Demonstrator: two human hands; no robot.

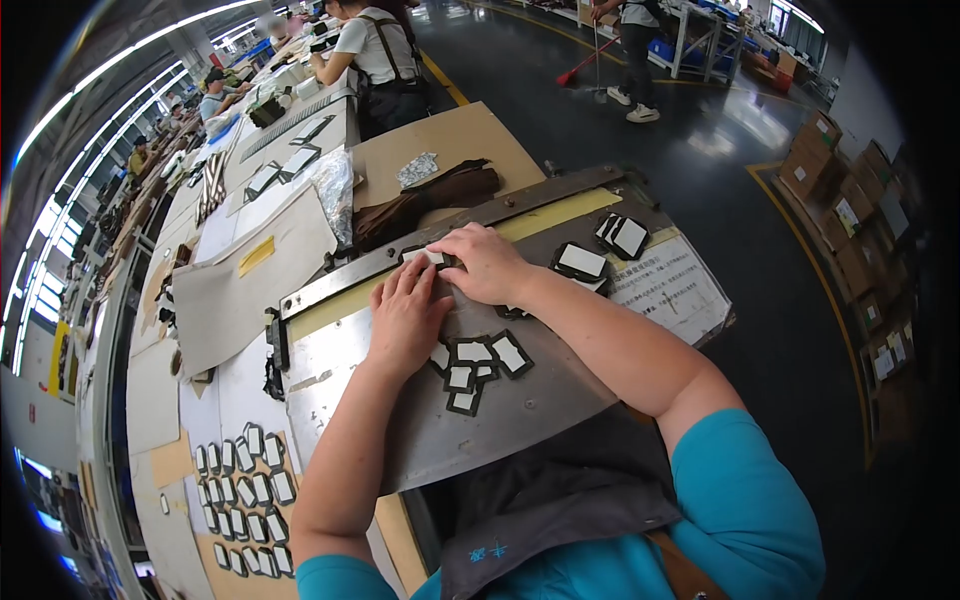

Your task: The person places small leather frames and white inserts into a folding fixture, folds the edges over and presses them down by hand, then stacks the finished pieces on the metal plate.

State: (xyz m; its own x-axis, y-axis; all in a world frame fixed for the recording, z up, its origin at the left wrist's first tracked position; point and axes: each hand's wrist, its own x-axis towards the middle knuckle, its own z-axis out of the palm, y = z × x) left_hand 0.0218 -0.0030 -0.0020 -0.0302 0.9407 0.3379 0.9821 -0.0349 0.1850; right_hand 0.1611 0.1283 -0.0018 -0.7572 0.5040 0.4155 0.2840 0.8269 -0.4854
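My left hand and my right hand meet at the metal bar across the far side of the steel plate. Between their fingertips lies a small dark-edged piece with a white face, partly covered by the fingers. Both hands have their fingers bent over it, pressed on it. Just below the hands, several similar pieces lie in a loose overlapping group. More of them are stacked to the right of my right forearm, beside a printed sheet.
Rows of similar pieces lie on the table at lower left. Beyond the bar are brown cloth, a cardboard sheet and clear plastic wrap. Cartons stand at right. Other people are at the tables and in the aisle.
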